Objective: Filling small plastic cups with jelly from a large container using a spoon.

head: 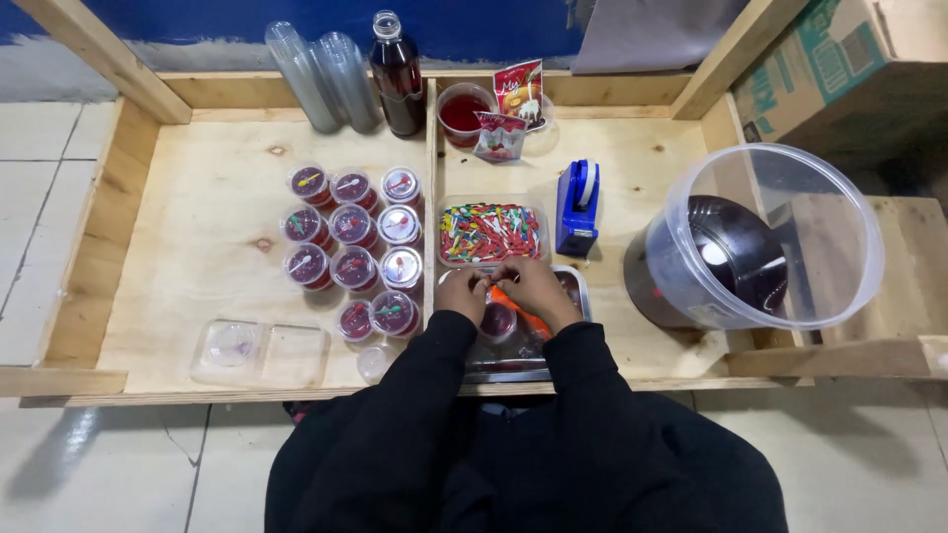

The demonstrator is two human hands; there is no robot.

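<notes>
Both hands meet over a small cup of dark red jelly (pixel 499 321) that stands on a metal tray (pixel 576 281) at the near edge of the wooden tabletop (pixel 197 247). The left hand (pixel 462 293) is curled, its fingertips pinched together at the cup's rim. The right hand (pixel 533 286) is curled the same way, fingertips touching those of the left; they seem to pinch something small between them, perhaps one of the little spoons, but it is too small to tell. An orange piece (pixel 506 296) shows just under the right hand.

Just beyond the hands sits a clear tub of small coloured plastic spoons (pixel 491 233), and beside it a blue tape dispenser (pixel 577 207). To the left, past the wooden divider, sealed jelly cups (pixel 354 242) stand in rows, each with a spoon on its lid. A clear lid (pixel 259 352) lies flat near them.

Judging from this, the work is fine fingertip work on a soft, light cup. It would go best with the cup kept upright and steady on the tray, the pinch kept light so the thin wall does not buckle, and the small piece laid centred on the lid, as on the finished cups.

Farther back are a bottle of red syrup (pixel 398 74), a stack of clear cups (pixel 321 74) and a large clear bucket (pixel 765 237).
</notes>
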